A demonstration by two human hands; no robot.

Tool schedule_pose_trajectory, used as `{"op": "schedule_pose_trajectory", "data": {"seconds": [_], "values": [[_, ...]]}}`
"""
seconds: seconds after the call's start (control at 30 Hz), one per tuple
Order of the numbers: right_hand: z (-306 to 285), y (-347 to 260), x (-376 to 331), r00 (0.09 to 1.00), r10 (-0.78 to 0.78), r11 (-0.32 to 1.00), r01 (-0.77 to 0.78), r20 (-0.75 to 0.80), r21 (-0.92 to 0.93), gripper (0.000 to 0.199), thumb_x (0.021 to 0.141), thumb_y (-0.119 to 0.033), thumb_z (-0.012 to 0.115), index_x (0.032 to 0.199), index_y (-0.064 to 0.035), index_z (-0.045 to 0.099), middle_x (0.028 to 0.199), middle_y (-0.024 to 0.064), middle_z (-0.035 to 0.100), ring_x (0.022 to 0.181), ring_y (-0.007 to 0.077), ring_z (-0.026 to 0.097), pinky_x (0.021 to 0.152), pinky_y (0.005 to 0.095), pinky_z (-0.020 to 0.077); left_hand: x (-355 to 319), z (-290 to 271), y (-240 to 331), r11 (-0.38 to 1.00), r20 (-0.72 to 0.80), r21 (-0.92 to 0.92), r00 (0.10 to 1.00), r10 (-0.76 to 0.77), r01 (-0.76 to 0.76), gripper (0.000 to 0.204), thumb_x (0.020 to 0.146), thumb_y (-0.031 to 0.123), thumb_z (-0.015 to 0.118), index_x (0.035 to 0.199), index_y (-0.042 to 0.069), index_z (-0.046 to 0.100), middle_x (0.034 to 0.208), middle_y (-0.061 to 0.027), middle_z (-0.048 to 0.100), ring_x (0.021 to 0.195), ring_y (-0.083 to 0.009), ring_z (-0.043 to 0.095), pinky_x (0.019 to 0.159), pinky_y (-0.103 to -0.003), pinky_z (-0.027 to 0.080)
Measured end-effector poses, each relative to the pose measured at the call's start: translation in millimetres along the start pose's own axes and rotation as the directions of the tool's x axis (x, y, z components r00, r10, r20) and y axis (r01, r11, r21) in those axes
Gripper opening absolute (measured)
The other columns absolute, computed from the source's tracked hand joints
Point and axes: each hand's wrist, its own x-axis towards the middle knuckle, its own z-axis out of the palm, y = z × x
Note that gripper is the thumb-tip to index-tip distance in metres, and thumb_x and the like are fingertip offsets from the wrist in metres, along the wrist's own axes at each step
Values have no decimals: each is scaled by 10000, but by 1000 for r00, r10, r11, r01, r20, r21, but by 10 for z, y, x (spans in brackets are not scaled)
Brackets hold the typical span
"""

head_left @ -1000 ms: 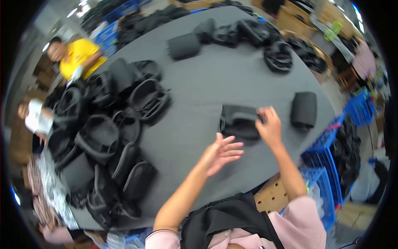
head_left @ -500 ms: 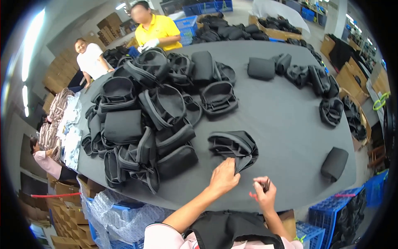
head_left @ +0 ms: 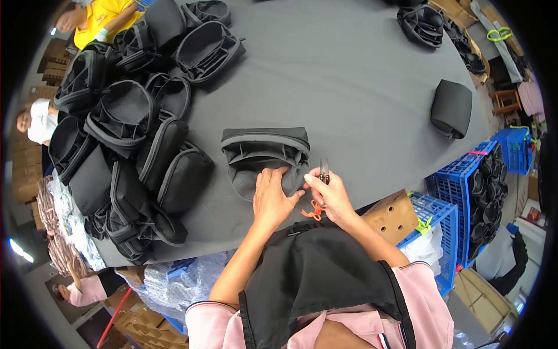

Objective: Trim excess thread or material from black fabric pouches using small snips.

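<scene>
An unzipped black pouch (head_left: 265,139) with inner dividers lies in front of me on the grey table. My left hand (head_left: 273,195) reaches over its near rim, fingers inside against the lining and thumb toward the right side, holding it there. Just right of the pouch, my right hand (head_left: 328,195) is closed around small thread snips (head_left: 324,168), blades pointing up and away from me. An orange cord (head_left: 314,212) hangs below that hand. The tips of my left fingers are partly hidden in the pouch.
Several similar black pouches (head_left: 122,110) are heaped on the left of the table. A closed pouch (head_left: 451,109) sits at the right edge, an open one (head_left: 421,26) farther back. Blue crates (head_left: 447,180) stand right of the table; bubble wrap (head_left: 180,285) lies below its near-left edge. A person in yellow (head_left: 107,20) is at the far left.
The view has tipped down and nearer. The pouch now sits flatter, its opening facing me, with my left hand deeper in it. My right hand with the snips has come close to its right side.
</scene>
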Motion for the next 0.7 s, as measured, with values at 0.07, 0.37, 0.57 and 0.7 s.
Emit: {"op": "schedule_pose_trajectory", "data": {"seconds": [0.07,0.37,0.57,0.7], "values": [[12,58,42,999,-32,999,33,-42,37,194,817,-155,656,883,-43,512,643,-6,523,409,24,350,358,184,244,-27,15,28,1000,41,-27,999,-5,7,614,610,205,790,1129,31,512,1069,-129,485,1031,-310,466,858,-396,420],[192,-39,54,991,-86,993,93,106,-66,162,797,-88,675,856,-23,540,614,-24,499,468,30,415,404,187,315,74,2,-157,913,-45,-401,994,-103,77,505,811,444,610,885,-55,626,730,-118,647,697,-174,603,639,-328,466],[116,-97,71,990,-84,963,109,110,-248,143,821,-105,645,877,-10,555,677,11,553,506,34,462,429,198,363,168,-74,-8,851,117,-400,940,-320,339,422,770,380,664,907,-19,637,818,-184,644,776,-319,628,706,-386,470],[40,-218,37,1000,-28,978,27,-2,-206,155,833,-138,626,876,-5,560,703,53,591,430,29,407,393,200,347,175,-16,15,868,-103,-472,968,-228,154,368,762,327,675,885,-17,632,820,-187,643,774,-315,632,690,-380,470]]}}
